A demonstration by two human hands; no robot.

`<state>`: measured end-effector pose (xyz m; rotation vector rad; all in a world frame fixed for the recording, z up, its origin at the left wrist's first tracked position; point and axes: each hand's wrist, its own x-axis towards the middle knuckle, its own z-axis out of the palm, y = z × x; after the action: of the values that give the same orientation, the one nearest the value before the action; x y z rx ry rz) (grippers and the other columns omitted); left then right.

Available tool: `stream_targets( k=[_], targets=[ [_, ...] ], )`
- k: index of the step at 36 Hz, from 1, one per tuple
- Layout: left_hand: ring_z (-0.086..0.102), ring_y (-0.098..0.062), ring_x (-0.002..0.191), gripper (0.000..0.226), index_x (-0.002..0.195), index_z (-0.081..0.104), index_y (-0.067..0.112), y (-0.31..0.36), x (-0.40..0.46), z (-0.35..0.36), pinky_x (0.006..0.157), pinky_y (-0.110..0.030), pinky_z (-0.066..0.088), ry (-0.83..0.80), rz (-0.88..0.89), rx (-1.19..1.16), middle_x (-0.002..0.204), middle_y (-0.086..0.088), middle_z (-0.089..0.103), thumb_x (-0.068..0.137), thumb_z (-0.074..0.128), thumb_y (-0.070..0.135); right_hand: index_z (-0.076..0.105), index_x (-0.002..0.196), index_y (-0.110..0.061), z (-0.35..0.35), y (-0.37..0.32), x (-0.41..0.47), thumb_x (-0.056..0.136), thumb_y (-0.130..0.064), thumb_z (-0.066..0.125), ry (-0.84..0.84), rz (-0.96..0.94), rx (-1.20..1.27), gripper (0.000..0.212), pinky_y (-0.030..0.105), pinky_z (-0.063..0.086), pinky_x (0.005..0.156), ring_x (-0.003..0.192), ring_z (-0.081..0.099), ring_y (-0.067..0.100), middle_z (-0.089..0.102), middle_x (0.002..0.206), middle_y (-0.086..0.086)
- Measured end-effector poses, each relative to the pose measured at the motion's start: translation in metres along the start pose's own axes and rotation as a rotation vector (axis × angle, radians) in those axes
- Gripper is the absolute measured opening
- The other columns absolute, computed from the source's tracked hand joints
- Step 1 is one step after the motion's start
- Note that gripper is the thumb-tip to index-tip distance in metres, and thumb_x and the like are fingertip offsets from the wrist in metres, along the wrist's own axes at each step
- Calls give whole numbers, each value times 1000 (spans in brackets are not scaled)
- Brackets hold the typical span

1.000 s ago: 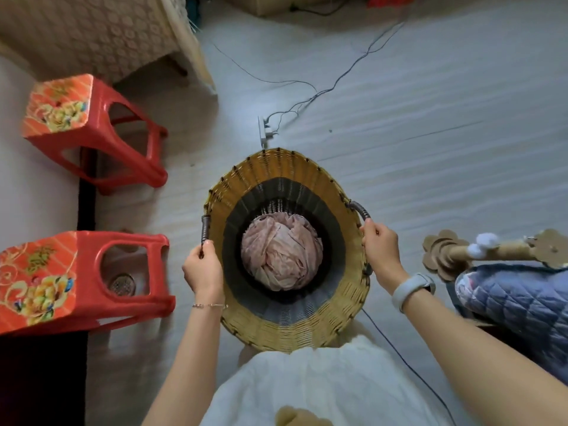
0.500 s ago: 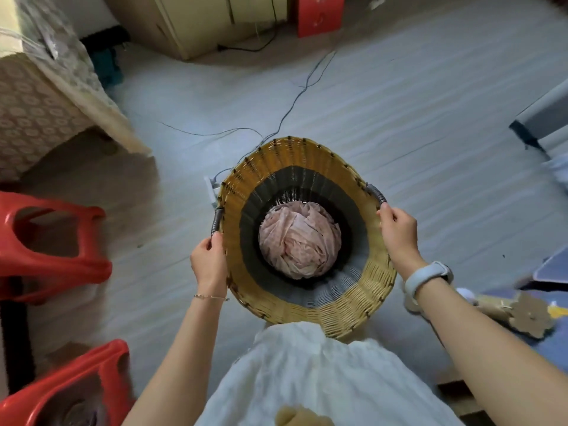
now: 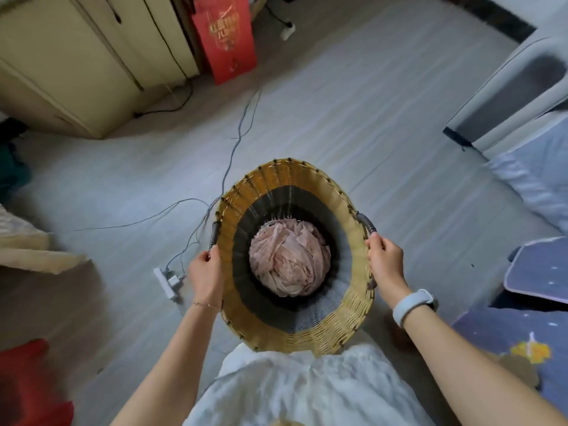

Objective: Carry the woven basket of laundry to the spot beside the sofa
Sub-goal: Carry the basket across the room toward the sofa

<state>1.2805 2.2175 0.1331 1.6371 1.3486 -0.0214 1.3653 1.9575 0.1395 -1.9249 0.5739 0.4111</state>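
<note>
I hold a round woven basket [image 3: 307,330], tan with a dark band inside, lifted in front of my body over the grey floor. Crumpled pink laundry [image 3: 289,261] lies at its bottom. My left hand [image 3: 206,273] grips the dark handle on the basket's left side. My right hand [image 3: 385,262], with a pale wristband, grips the handle on the right side. A sofa-like seat under a blue quilted cover [image 3: 534,176] lies along the right edge.
Thin cables [image 3: 236,139] run across the floor to a white power strip [image 3: 166,282] just left of my left hand. A cream cabinet [image 3: 76,66] and a red bag [image 3: 226,36] stand at the back. A red stool [image 3: 27,385] shows bottom left.
The view has swung right and forward with the basket held in both hands. The red stools have slid off to the lower left, and the cabinet, red bag and blue-covered seat have come into view.
</note>
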Motion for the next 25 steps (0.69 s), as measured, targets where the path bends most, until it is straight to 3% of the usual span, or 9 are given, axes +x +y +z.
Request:
stream_targets(
  k=[2,8,14,21,25],
  targets=[
    [26,-16,51,31,60,38,14,18,4,15,51,-28,19,15,8,70,54,-3,29,90,42,22,49,85,17,-3,-7,22,92,-29,38,13,17,-24,47,35,30,60,61,35,23,40,65,12],
    [32,-19,53,32,64,43,10,115,43,88,53,-28,24,28,68,122,54,-4,35,91,41,26,49,97,21,-30,-78,134,93,-26,38,-11,0,-12,48,31,28,56,61,35,21,44,73,15],
    [38,-19,57,31,71,54,7,236,74,157,53,-27,29,-6,199,107,60,-5,43,91,42,28,58,98,2,-46,-155,224,94,-29,35,90,-43,15,39,34,39,68,68,48,21,52,73,4],
    [36,-18,58,31,73,53,6,307,118,227,54,-27,29,-68,163,67,60,-6,39,90,43,30,60,100,1,-48,-204,312,94,-29,35,159,-43,-18,39,37,43,73,78,53,26,58,86,13],
    [40,-13,58,32,86,59,4,361,159,262,53,-22,33,-124,154,63,63,-3,46,94,40,29,61,98,3,-45,-240,368,94,-26,37,215,-36,-16,38,38,43,73,80,52,28,58,86,14]
  ],
)
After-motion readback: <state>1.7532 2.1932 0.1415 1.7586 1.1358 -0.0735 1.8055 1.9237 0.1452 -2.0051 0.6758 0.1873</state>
